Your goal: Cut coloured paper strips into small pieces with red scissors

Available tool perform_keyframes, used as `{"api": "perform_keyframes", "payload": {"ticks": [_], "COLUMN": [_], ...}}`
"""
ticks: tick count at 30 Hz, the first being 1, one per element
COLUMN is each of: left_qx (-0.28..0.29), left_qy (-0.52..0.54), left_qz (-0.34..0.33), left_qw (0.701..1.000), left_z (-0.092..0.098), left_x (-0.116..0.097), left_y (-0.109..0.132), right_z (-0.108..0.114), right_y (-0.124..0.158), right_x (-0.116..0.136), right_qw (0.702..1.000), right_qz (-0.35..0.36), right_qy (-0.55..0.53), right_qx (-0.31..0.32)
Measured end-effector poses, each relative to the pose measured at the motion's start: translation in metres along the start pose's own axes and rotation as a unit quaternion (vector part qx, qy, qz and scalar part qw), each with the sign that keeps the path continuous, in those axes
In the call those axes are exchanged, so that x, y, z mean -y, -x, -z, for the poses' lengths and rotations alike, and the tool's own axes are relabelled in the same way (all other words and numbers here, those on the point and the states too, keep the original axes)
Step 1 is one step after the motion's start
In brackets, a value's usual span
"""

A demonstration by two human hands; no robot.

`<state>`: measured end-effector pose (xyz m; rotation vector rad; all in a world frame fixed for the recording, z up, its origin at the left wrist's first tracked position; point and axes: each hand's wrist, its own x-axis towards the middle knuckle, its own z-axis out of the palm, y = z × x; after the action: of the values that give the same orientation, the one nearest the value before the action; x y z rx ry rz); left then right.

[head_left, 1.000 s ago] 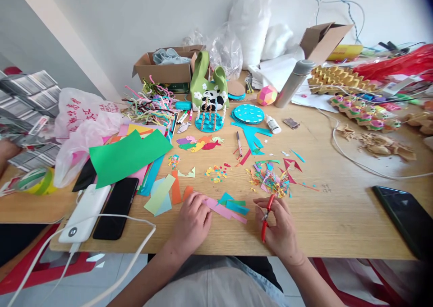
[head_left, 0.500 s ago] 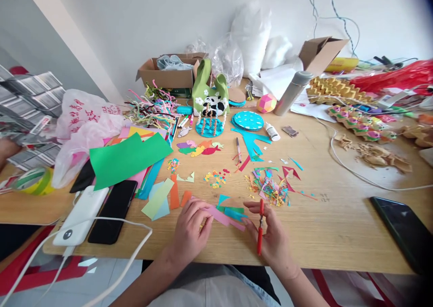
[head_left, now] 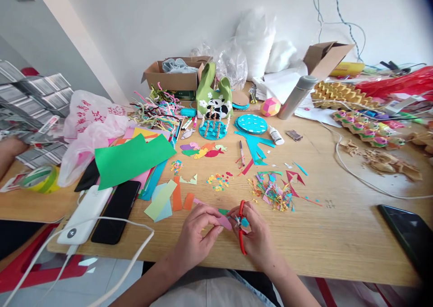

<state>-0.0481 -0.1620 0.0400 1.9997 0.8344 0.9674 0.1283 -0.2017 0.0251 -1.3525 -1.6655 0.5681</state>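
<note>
Thumb and fingers of my left hand pinch a pink paper strip. Close by on the right, my right hand is closed on red-handled scissors; their blades are mostly hidden by its fingers. The right fingertips are at the strip's right end, but I cannot tell whether they touch it. Green and blue paper pieces lie partly behind the right hand. Beyond the hands are small paper dots, a heap of shredded colored paper and an orange paper piece.
Left: green paper on a stack of sheets, a white power bank, a black phone. Farther back: paper fish, a panda bag, a glue bottle, a grey flask. Another phone lies right; a person's arm shows far left.
My right hand has moved left with the scissors, closer to my left hand. More of the pink strip is now covered by the hands. The view has shifted slightly.
</note>
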Motion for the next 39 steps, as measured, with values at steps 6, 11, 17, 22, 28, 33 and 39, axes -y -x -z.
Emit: {"api": "perform_keyframes", "payload": {"ticks": [6, 11, 17, 22, 28, 33, 39], "left_qx": [0.026, 0.039, 0.002, 0.038, 0.086, 0.079, 0.083], "left_qy": [0.005, -0.022, -0.168, -0.301, -0.354, -0.357, -0.331], "left_qz": [0.036, 0.039, 0.004, -0.022, -0.048, -0.041, -0.041], "left_qw": [0.999, 0.998, 0.986, 0.952, 0.93, 0.93, 0.939], "left_z": [-0.005, -0.003, 0.004, -0.003, -0.007, -0.002, 0.002], "left_x": [0.008, 0.012, 0.033, 0.052, 0.062, 0.063, 0.052], "left_y": [-0.001, -0.007, -0.045, -0.075, -0.08, -0.072, -0.062], "right_z": [0.005, 0.016, 0.053, 0.076, 0.083, 0.083, 0.083], "right_y": [0.004, 0.005, 0.004, 0.007, 0.01, 0.011, 0.008], "right_x": [-0.002, -0.006, -0.037, -0.058, -0.066, -0.068, -0.073], "right_qw": [0.998, 0.99, 0.966, 0.911, 0.88, 0.876, 0.868], "right_qz": [-0.059, -0.136, -0.202, -0.224, -0.218, -0.226, -0.223], "right_qy": [0.03, 0.025, 0.102, 0.273, 0.364, 0.371, 0.397], "right_qx": [0.003, -0.016, -0.126, -0.213, -0.214, -0.21, -0.199]}}
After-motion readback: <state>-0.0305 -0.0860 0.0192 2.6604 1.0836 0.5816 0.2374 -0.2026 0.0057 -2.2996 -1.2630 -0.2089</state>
